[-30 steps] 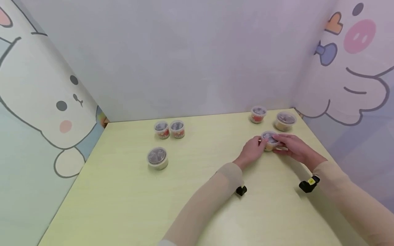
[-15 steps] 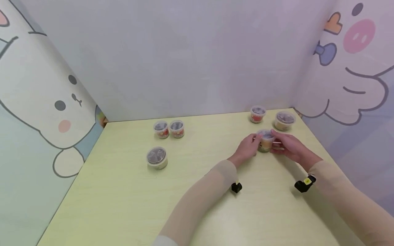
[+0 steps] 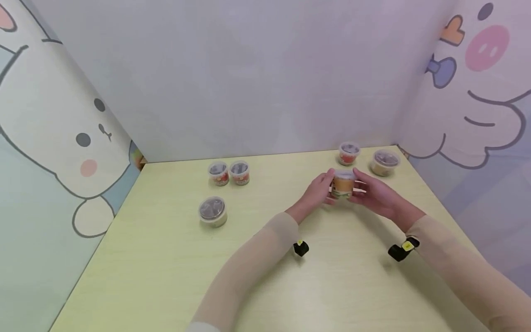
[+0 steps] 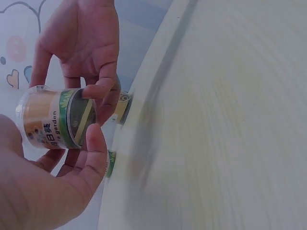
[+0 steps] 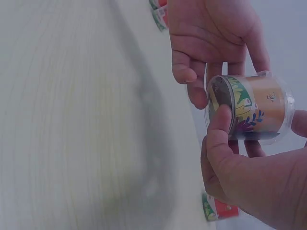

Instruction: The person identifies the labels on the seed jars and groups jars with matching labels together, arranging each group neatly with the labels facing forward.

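Note:
Both hands hold a small round lidded plastic tub above the far right part of the table. Its label is orange and green, and its dark base shows in both wrist views. My left hand grips its left side, thumb near the lid and fingertips by the base. From the right, my right hand holds it the same way, with a fingertip on the base in the right wrist view. Just behind stand a red-labelled tub and a wider tan tub, both lidded.
Two small red-labelled tubs stand side by side at the back left of the pale yellow table. Nearer is a wider lidded tub. Cartoon-printed sheets enclose the table's back and sides.
Both hands have carried the tub leftward and lifted it, so its orange side now faces the head view. The other tubs stay where they were.

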Demonstrator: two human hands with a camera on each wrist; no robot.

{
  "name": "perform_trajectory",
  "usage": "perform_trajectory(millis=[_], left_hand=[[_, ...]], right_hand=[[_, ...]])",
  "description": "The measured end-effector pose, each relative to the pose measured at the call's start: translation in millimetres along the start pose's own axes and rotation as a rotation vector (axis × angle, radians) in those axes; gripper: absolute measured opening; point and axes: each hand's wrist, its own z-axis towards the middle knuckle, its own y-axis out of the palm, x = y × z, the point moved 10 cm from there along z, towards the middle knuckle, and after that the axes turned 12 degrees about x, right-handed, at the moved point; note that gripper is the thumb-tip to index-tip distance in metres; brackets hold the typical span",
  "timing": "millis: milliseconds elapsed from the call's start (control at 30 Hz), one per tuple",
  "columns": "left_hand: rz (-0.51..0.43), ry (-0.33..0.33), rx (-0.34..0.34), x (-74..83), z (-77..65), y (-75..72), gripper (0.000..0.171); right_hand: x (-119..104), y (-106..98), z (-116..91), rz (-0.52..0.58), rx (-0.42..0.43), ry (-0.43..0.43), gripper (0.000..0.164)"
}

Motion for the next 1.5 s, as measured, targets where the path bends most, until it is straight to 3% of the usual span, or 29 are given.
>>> perform_trajectory(millis=[267,700,1033,1200,1500], left_hand=[[0.003,-0.006,-0.035,11.1,-5.4,-31.5,0.071],[0.008,-0.007,-0.138,14.9,-26.2,-84.9,0.063],[0.035,0.023,-0.129,21.5,-33.7,-118.0,0.062],[0.013,0.011,-0.102,17.1,-32.9,-132.9,0.059],[-0.008,0.001,-0.085,7.1,-35.7,-142.5,0.057]], right_hand=[[-9.8,35.6,-2.3,-0.009,-0.078,-0.027,0.039],[-11.2,88.1,-2.5,-0.102,-0.196,-0.038,0.053],[-10.5,121.2,-0.3,-0.057,-0.242,-0.015,0.053],[-7.1,135.6,1.8,-0.013,-0.252,0.009,0.053],[1.3,145.9,5.0,-0.002,-0.261,0.022,0.051]])
